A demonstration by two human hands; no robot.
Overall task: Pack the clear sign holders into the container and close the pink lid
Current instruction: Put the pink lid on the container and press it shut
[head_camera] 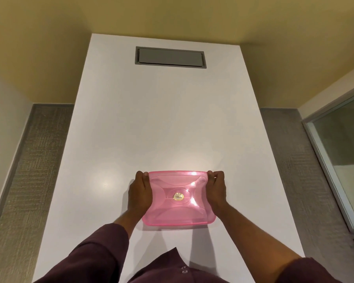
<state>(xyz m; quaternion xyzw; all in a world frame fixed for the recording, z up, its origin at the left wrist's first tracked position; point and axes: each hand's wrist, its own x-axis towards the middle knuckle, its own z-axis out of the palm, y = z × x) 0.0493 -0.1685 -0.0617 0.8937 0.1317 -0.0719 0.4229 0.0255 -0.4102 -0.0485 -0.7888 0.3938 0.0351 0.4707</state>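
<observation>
A: Translucent pink plastic lid (178, 198), rectangular with rounded corners, sits on the container near the front of the long white table (151, 119).

B: Grip?

A: Left hand (140, 194) clasps the lid's left edge, right hand (216, 190) the right edge; fingers curled over both far corners.

B: Progress?

A: Judged late: lid on, likely being pressed shut. Cannot tell whether sign holders are inside or the lid is fully seated.

B: Surroundings?

A: Grey recessed hatch (170, 57) at the table's far end.
</observation>
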